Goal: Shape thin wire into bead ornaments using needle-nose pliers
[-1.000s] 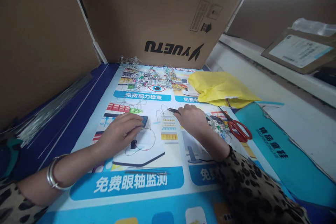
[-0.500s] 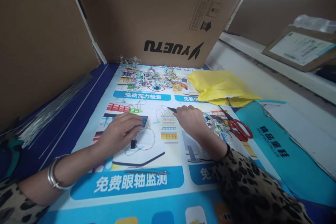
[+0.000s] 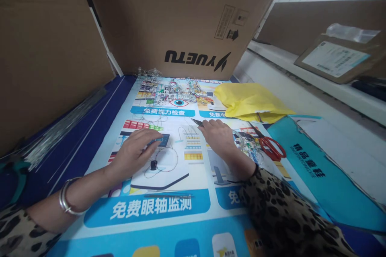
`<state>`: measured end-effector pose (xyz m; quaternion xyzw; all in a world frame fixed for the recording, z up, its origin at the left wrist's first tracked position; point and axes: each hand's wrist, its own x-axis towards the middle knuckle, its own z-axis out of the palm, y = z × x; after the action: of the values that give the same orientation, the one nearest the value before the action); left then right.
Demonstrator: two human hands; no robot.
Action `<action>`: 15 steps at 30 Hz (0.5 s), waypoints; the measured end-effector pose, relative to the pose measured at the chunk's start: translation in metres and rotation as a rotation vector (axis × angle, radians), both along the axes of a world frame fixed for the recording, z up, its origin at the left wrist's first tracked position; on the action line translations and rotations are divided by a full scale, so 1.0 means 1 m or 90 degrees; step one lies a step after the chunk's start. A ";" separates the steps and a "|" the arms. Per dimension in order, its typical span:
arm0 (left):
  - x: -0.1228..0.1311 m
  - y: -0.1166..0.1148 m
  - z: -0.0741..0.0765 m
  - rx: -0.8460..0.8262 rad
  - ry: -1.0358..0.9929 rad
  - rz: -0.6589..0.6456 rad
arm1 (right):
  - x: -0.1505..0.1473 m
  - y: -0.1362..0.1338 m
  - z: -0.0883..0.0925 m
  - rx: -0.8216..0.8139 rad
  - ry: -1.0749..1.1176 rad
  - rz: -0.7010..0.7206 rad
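My left hand [image 3: 134, 151] rests over the printed sheet [image 3: 193, 176], thumb and fingertips apart, with nothing visible between them. Just right of and below its fingertips lies a loop of thin wire [image 3: 177, 160] with small beads, a small black piece [image 3: 153, 164] inside it. My right hand [image 3: 219, 138] is closed round a dark pointed tool [image 3: 197, 122], whose tip sticks out to the upper left; the rest is hidden in the palm. Near that tip a fine bent wire [image 3: 180, 131] lies on the sheet.
Tangled beaded wires [image 3: 193, 86] lie at the back, before a cardboard box [image 3: 181, 16]. A yellow bag [image 3: 253, 100], red-handled scissors [image 3: 273, 148] and a teal packet [image 3: 319, 172] are on the right. Straight wires [image 3: 63, 132] and teal-handled pliers [image 3: 21, 180] lie left.
My left thumb and fingers have spread apart. My right hand still holds the dark tool in about the same place. The view has shifted slightly.
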<state>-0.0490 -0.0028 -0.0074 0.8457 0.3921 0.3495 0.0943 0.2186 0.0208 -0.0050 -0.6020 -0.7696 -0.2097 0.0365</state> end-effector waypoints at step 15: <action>0.016 0.007 0.031 -0.255 -0.276 0.093 | -0.004 0.010 0.009 -0.006 0.078 -0.060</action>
<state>-0.0330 0.0039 0.0232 0.6854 0.4837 0.4433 0.3157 0.2147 0.0310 0.0044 -0.6495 -0.7376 -0.1704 0.0705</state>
